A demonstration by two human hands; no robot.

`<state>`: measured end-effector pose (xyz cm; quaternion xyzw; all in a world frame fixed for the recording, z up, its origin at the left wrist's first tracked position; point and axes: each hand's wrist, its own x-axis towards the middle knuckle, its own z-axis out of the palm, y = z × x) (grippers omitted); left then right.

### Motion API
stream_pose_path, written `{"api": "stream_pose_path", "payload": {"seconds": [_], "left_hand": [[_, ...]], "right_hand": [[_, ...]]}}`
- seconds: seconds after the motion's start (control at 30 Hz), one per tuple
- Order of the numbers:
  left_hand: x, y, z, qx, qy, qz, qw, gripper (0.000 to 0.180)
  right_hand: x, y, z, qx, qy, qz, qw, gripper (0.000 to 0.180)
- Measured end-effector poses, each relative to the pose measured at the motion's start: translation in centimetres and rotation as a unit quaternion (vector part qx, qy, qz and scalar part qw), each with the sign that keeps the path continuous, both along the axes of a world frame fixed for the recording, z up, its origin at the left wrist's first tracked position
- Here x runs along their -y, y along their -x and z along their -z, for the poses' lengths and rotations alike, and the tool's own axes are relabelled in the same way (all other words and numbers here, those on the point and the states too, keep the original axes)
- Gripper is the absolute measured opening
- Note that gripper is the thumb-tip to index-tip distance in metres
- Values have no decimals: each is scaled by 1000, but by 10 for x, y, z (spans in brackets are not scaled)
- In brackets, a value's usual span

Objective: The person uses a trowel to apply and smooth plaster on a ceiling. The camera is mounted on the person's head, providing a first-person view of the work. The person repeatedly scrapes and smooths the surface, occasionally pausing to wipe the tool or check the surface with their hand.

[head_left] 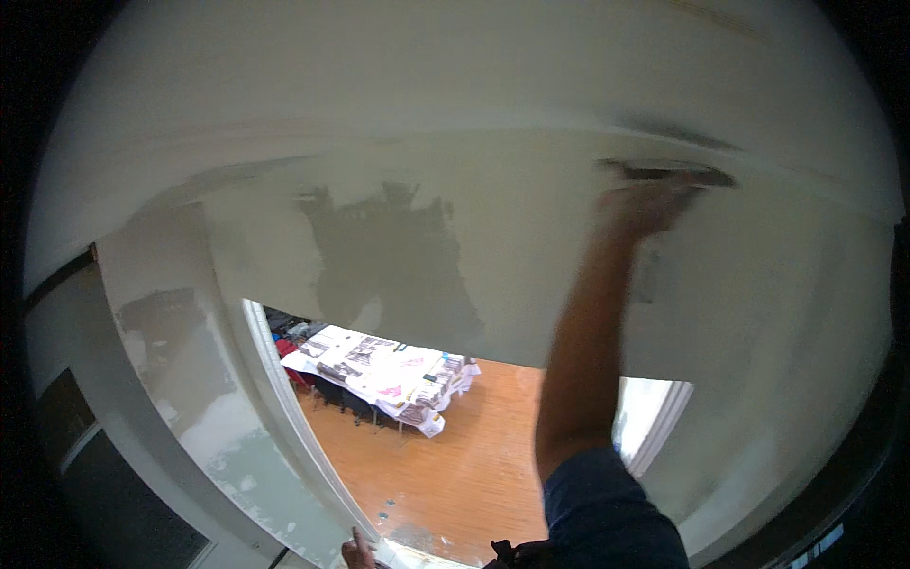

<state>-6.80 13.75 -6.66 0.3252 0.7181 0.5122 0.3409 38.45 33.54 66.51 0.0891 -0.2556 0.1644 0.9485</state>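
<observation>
I have the right hand point(654, 203) raised high against the wall point(531, 247), fingers closed around a dark wide-bladed tool point(664, 174). The tool lies crosswise at the top of that grip, just below the pale line along the wall's upper part; blur keeps me from telling whether its edge touches the surface. From the left hand point(357, 552), the tool is well apart, far up and to the right. I see that hand only at the lower edge, beside the white door frame point(296, 427), and cannot tell whether it is holding anything. A darker grey patch point(384, 261) lies left of the tool.
</observation>
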Motion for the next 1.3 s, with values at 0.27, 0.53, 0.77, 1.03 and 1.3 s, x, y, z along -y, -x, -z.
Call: {"api": "stream_pose_path", "payload": {"seconds": [0.27, 0.53, 0.77, 1.03, 1.3], "left_hand": [[-49, -6, 0, -268, 53, 141, 951, 63], [-11, 40, 49, -249, 60, 156, 954, 74], [-11, -7, -30, 72, 142, 37, 987, 95], [-47, 18, 4, -22, 45, 138, 989, 100], [-20, 58, 80, -515, -16, 86, 853, 94]], "right_hand": [[-66, 146, -20, -13, 149, 37, 988, 64], [-2, 114, 59, 70, -21, -116, 991, 60], [69, -30, -28, -70, -38, 85, 993, 70], [-90, 224, 26, 270, 293, 247, 883, 57], [67, 153, 202, 568, 210, -63, 794, 58]]}}
